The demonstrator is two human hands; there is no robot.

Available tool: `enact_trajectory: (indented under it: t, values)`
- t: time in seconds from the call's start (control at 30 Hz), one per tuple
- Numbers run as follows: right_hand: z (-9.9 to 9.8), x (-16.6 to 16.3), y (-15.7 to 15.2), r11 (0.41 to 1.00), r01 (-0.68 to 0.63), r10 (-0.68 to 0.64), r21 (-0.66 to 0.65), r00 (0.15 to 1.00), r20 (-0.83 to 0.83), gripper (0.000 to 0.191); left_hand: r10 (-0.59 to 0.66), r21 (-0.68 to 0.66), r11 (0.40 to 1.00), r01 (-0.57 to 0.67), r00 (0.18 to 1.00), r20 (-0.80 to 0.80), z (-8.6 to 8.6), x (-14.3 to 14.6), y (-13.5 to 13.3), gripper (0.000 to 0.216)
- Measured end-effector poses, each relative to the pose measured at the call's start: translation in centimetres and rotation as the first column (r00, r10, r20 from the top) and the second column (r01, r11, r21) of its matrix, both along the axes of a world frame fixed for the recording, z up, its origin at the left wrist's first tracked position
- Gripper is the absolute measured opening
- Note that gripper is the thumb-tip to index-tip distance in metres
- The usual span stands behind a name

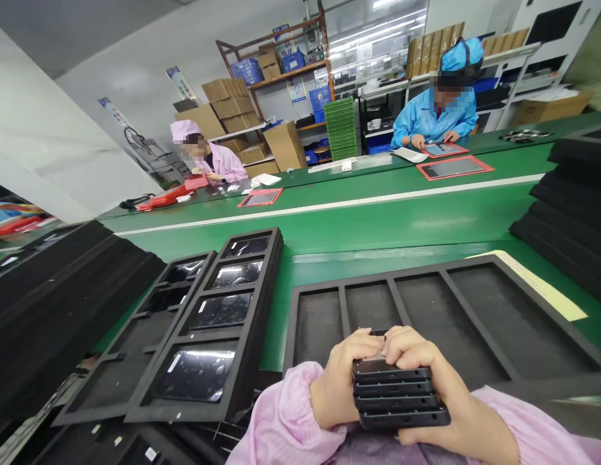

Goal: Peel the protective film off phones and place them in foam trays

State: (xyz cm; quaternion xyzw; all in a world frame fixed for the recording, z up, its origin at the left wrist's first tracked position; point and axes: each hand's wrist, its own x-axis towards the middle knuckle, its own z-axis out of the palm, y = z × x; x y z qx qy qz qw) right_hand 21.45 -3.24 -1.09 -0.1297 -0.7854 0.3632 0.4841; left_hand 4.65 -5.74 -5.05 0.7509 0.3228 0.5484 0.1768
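Black and flat, four slim gadgets lie one on top of another as a stack of gadgets (399, 400), held near the bottom edge of the view between both hands, just above the pink sleeves. The left hand (336, 384) clasps the left end, its fingers curled and pressed together over the top gadget. The right hand (428, 371) wraps the right end, fingers bent over the top and the palm running along the side and underneath. The fingertips of the two hands nearly meet on top of the stack.

Just beyond the hands lies an empty foam tray (498, 323) with four long pockets, all bare. To its left sits a filled tray (259, 323), each of its four pockets holding a glossy screen (221, 310) face up. Further left is a second tray (113, 381), with a screen in its far pocket, while its near pockets look bare. A pile of black foam trays (48, 310) rises at the far left, and another pile (576, 206) stands at the right edge. A yellow paper strip (542, 287) lies beside the empty tray on the green belt (377, 219).

Across the belt, a person in a pink coat (217, 161) and a person in a blue coat (436, 113) work at red-framed tablets (454, 168). Shelves of cardboard boxes (281, 142) stand behind them.
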Motion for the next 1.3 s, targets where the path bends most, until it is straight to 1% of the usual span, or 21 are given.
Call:
enact_trajectory:
  t: [0.1, 0.17, 0.27, 0.43, 0.53, 0.7, 0.97, 1.13, 1.3]
  values:
    - [-0.11, 0.21, -0.16, 1.0, -0.008, 0.007, 0.013, 1.0, 0.016, 0.037, 0.009, -0.024, 1.0, -0.01, 0.999, -0.032, 0.03, 0.09, -0.19, 0.042]
    - [-0.23, 0.3, -0.28, 1.0, -0.015, 0.014, 0.021, 1.0, 0.012, 0.037, 0.008, -0.005, 1.0, -0.009, 0.999, -0.052, -0.16, 0.11, -0.19, 0.042]
    - [-0.31, 0.35, -0.4, 1.0, -0.01, 0.01, 0.026, 1.0, 0.011, 0.036, -0.013, 0.027, 1.0, 0.015, 0.997, -0.078, -0.52, -0.07, -0.11, 0.044]
    - [-0.15, 0.41, -0.43, 0.999, -0.016, 0.016, 0.028, 1.0, 0.022, 0.035, -0.042, 0.007, 0.999, 0.044, 0.991, -0.125, -0.66, -0.4, -0.18, 0.045]
    - [-0.15, 0.46, -0.43, 0.999, -0.026, 0.025, 0.03, 0.999, 0.027, 0.036, -0.035, 0.024, 0.999, 0.038, 0.995, -0.098, -0.57, -0.28, -0.23, 0.042]
    - [-0.16, 0.41, -0.4, 0.998, -0.039, 0.038, 0.043, 0.999, 0.028, 0.036, -0.02, 0.089, 0.996, 0.024, 0.999, -0.047, -0.47, 0.06, -0.2, 0.041]
    - [-0.15, 0.65, -0.54, 0.998, -0.049, 0.047, 0.042, 0.998, 0.045, 0.036, -0.035, 0.063, 0.997, 0.04, 0.996, -0.087, -0.51, -0.07, -0.35, 0.041]
    - [-0.28, 0.56, -0.63, 0.997, -0.052, 0.05, 0.061, 0.998, 0.044, 0.035, -0.047, 0.063, 0.997, 0.049, 0.998, -0.037, -0.46, 0.03, -0.4, 0.041]
    - [-0.05, 0.22, -0.5, 0.999, -0.028, 0.026, 0.042, 0.999, 0.036, 0.035, 0.015, 0.049, 0.999, -0.015, 1.0, 0.006, -0.52, 0.12, -0.33, 0.034]
